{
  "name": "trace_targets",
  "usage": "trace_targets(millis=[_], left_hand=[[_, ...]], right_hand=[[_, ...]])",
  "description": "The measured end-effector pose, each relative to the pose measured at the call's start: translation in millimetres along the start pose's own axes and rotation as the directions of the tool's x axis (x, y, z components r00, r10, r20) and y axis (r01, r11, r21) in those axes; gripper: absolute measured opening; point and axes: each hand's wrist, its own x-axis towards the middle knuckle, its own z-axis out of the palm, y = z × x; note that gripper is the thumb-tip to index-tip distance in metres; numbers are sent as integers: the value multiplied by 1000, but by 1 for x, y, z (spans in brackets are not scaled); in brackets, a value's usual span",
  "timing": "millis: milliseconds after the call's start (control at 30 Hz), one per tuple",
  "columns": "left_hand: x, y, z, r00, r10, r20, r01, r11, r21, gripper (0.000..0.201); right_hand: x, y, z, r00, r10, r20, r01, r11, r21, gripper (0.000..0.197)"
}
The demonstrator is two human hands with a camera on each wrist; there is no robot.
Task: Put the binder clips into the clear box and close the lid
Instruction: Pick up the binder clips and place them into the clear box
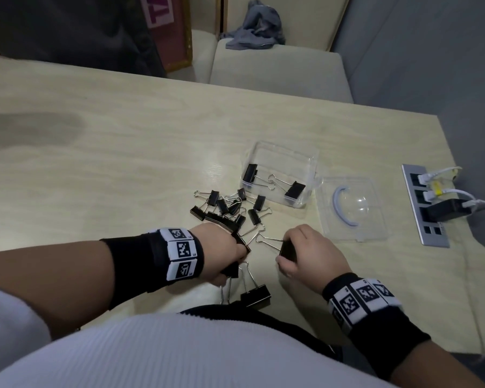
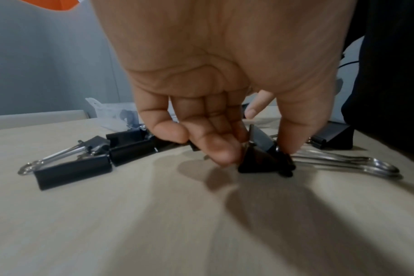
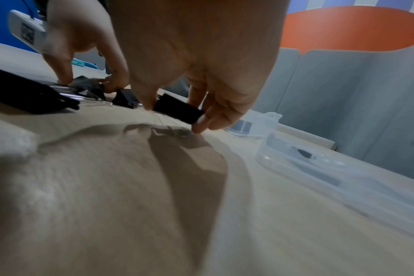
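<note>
A heap of black binder clips (image 1: pixel 227 208) lies on the pale wooden table (image 1: pixel 123 152), just left of the clear box (image 1: pixel 305 163), which holds two clips (image 1: pixel 294 189). The box's lid (image 1: pixel 353 211) lies open flat to its right. My left hand (image 1: pixel 221 247) pinches a black clip (image 2: pixel 260 160) between thumb and fingers at the table surface. My right hand (image 1: pixel 305 253) pinches another black clip (image 3: pixel 177 112) just above the table. One more large clip (image 1: pixel 255 295) lies near the front edge.
A metal socket strip (image 1: pixel 423 205) with white cables and a black plug is set into the table at the right. Beyond the far edge stand a beige seat (image 1: pixel 277 68) with grey cloth on it and a pink framed sign (image 1: pixel 168 29).
</note>
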Motion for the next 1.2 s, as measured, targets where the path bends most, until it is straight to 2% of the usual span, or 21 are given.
trace_targets(millis=[100, 200, 400, 500, 600, 667, 733, 833, 967, 1100, 1200], left_hand=[[-2, -3, 3, 999, 19, -41, -19, 1000, -10, 54], [-1, -5, 7, 998, 55, -22, -55, 999, 1, 66], [2, -1, 11, 996, 53, -75, -55, 998, -26, 49], [1, 1, 11, 989, 65, -136, -71, 997, -40, 48], [-2, 3, 15, 977, 110, -185, -119, 992, -38, 58], [-6, 3, 17, 970, 166, -179, -171, 985, -11, 65], [-7, 4, 16, 971, 193, -142, -195, 981, 5, 60], [-4, 4, 12, 982, 165, -92, -168, 986, -21, 47], [-3, -2, 5, 994, 106, -27, -108, 990, -90, 58], [-6, -14, -12, 991, 44, -128, -69, 976, -205, 57], [-2, -26, -36, 964, -59, -258, -39, 933, -358, 54]], right_hand=[[2, 2, -16, 992, -30, -124, 41, 995, 94, 37], [13, 3, -34, 967, 13, -255, 36, 982, 186, 35], [48, 6, -50, 922, 123, -368, 17, 935, 354, 41], [58, 6, -53, 898, 172, -405, 24, 899, 437, 42], [66, 5, -57, 898, 191, -395, 33, 868, 495, 43], [73, 5, -59, 924, 152, -350, 45, 869, 493, 42], [81, 6, -60, 953, 137, -271, 5, 884, 468, 43], [87, 6, -60, 971, 182, -154, -106, 908, 406, 53], [80, 7, -59, 971, 180, -156, -120, 936, 331, 49], [64, 12, -49, 972, 170, -165, -114, 946, 302, 43], [50, 15, -38, 971, 156, -183, -100, 954, 283, 40]])
